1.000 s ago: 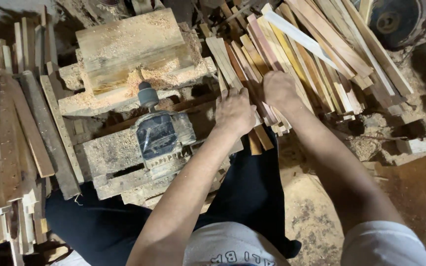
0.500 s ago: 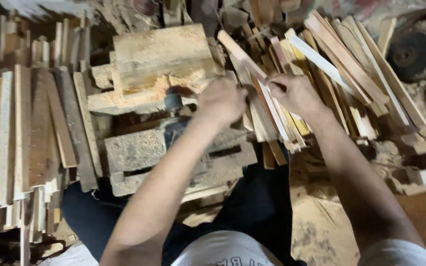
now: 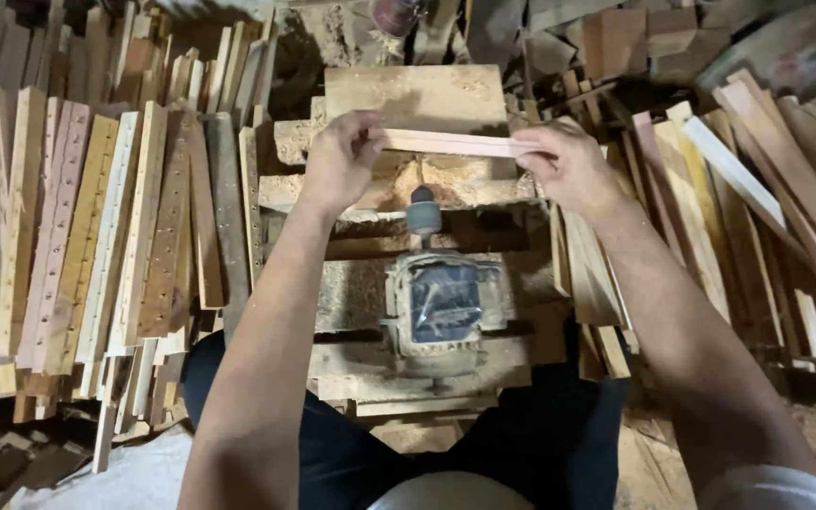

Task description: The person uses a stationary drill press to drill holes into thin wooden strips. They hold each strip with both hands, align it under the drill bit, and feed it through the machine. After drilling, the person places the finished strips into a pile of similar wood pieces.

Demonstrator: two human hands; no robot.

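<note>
A thin pale wooden strip (image 3: 450,143) lies level across the front of a dusty wooden block (image 3: 415,97). My left hand (image 3: 340,159) pinches its left end and my right hand (image 3: 570,167) grips its right end. Just below the strip stands the dark chuck (image 3: 423,212) of a small dust-coated electric motor (image 3: 443,304), mounted on a rough wooden frame (image 3: 351,293). The strip hangs directly above the chuck, and I cannot tell whether they touch.
A row of long wooden strips with drilled holes (image 3: 96,236) lies to the left. Plain wooden strips (image 3: 757,189) are piled at the right. Offcuts and blocks (image 3: 616,42) sit at the back. My dark-clothed legs (image 3: 540,444) straddle the frame.
Both hands came away from the right-hand pile carrying one strip and brought it leftward, level, over the motor's chuck. The view shifted with them.
</note>
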